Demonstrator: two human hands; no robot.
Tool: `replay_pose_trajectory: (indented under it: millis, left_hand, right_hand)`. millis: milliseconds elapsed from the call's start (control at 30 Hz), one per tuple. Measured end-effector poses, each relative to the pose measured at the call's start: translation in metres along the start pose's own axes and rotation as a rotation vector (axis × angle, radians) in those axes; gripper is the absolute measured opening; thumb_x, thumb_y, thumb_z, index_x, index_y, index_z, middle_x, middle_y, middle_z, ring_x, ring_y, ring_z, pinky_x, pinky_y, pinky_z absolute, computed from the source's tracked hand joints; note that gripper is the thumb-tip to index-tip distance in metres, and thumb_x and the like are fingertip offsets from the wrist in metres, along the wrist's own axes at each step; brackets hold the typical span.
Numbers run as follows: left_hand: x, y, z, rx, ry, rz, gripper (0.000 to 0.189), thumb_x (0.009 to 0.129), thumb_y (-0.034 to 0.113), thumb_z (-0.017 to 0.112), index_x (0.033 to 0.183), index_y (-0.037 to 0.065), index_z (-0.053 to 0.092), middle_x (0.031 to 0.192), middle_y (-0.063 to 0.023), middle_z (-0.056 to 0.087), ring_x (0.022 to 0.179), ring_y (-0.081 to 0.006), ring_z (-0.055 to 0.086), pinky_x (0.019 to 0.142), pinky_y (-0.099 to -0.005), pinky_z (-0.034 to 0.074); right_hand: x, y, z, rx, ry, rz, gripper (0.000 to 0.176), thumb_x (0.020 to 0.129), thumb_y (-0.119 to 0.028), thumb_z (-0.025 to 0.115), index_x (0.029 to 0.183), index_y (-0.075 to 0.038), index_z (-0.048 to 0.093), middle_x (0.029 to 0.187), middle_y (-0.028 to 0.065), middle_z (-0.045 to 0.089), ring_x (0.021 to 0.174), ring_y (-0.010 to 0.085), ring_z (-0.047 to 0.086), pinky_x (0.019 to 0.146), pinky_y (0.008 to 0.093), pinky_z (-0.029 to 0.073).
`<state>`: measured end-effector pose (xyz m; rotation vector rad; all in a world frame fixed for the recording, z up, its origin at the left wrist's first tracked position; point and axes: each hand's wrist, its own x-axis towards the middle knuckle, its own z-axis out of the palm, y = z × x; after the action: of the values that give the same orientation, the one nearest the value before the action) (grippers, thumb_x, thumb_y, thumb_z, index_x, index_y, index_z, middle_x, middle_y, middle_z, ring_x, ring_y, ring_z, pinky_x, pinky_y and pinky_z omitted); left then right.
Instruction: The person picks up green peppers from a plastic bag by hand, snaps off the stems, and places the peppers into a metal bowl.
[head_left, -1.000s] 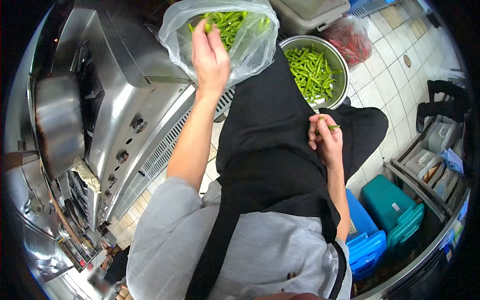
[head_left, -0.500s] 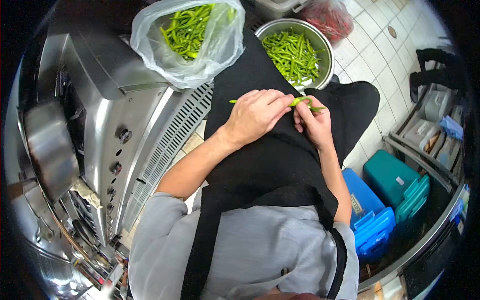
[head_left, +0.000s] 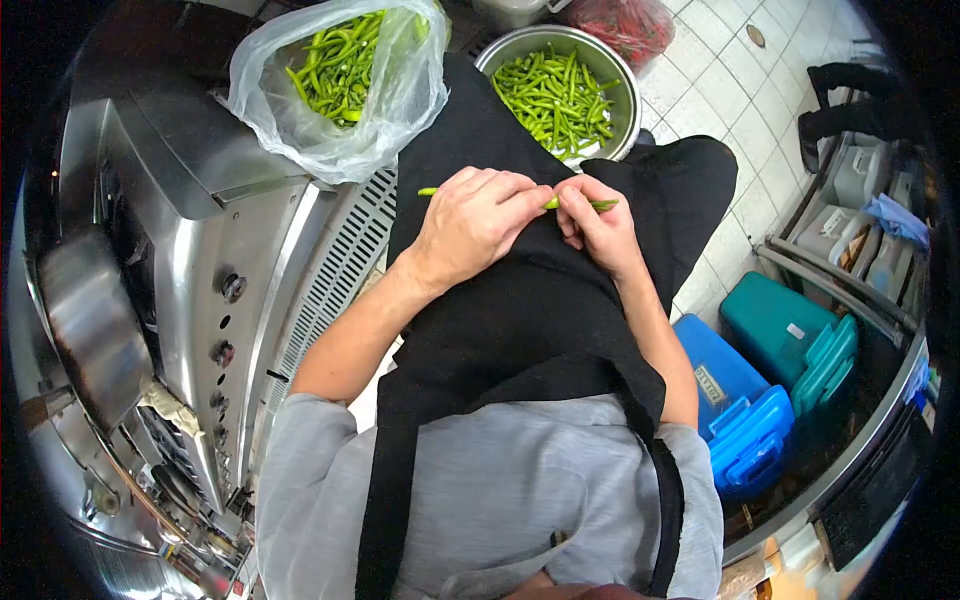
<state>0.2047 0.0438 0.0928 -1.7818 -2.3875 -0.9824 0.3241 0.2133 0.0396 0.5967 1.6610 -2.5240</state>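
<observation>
Both hands meet over my black apron (head_left: 520, 300). My left hand (head_left: 472, 222) grips a thin green bean (head_left: 600, 204) whose ends stick out left and right of the fingers. My right hand (head_left: 598, 222) pinches the same bean at its right end, fingertips touching the left hand's. Just beyond the hands, a clear plastic bag (head_left: 330, 85) full of green beans rests on the steel appliance. A round metal bowl (head_left: 622, 82) with more beans stands on the floor.
A steel cooking range (head_left: 200, 260) with knobs and a vent grille runs along my left. Right of my legs sit a blue box (head_left: 735, 400) and a teal box (head_left: 790, 345). A bag of red chillies (head_left: 625, 18) lies beyond the bowl on white tiles.
A second ago my left hand was up in the plastic bag; it came down to the lap with a bean, and both hands now hold it together.
</observation>
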Motion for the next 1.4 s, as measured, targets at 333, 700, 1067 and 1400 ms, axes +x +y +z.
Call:
replay_pose_trajectory:
  millis: [333, 700, 1067, 1400]
  left_hand:
    - [-0.005, -0.009, 0.029, -0.995, -0.134, -0.570, 0.023, 0.094, 0.011, 0.066, 0.113, 0.000, 0.070, 0.094, -0.0057, 0.070, 0.083, -0.0102, 0.064, 0.075, -0.0249, 0.052]
    - [0.067, -0.077, 0.001, -0.199, 0.308, -0.366, 0.040, 0.095, 0.017, 0.056, 0.132, 0.000, 0.055, 0.130, -0.0204, 0.059, 0.122, -0.0311, 0.057, 0.105, -0.0372, 0.043]
    - [-0.056, -0.208, -0.028, 0.620, -0.324, -0.966, 0.030, 0.084, 0.013, 0.060, 0.113, 0.011, 0.067, 0.108, -0.0183, 0.069, 0.102, -0.0365, 0.065, 0.091, -0.0476, 0.050]
    - [-0.028, -0.173, -0.072, -0.340, 0.850, -0.955, 0.035, 0.100, 0.026, 0.054, 0.123, -0.001, 0.054, 0.111, -0.0155, 0.066, 0.098, -0.0255, 0.067, 0.087, -0.0384, 0.053]
  right_hand:
    - [-0.013, 0.001, -0.008, 0.179, -0.062, -0.054, 0.034, 0.102, -0.032, 0.053, 0.091, -0.001, 0.063, 0.067, -0.0012, 0.054, 0.054, 0.0052, 0.045, 0.046, 0.0199, 0.034]
    - [-0.014, -0.008, -0.007, 0.276, -0.055, -0.026, 0.031, 0.101, -0.028, 0.054, 0.088, 0.000, 0.059, 0.064, 0.0016, 0.049, 0.050, 0.0077, 0.042, 0.043, 0.0209, 0.032]
    - [-0.005, -0.004, -0.004, 0.357, -0.001, 0.018, 0.031, 0.102, -0.030, 0.050, 0.088, -0.002, 0.056, 0.069, 0.0031, 0.048, 0.053, 0.0081, 0.043, 0.043, 0.0207, 0.033]
    - [-0.006, -0.005, -0.006, 0.388, 0.052, 0.026, 0.028, 0.101, -0.030, 0.052, 0.096, -0.003, 0.057, 0.073, 0.0040, 0.052, 0.057, 0.0103, 0.048, 0.043, 0.0225, 0.037]
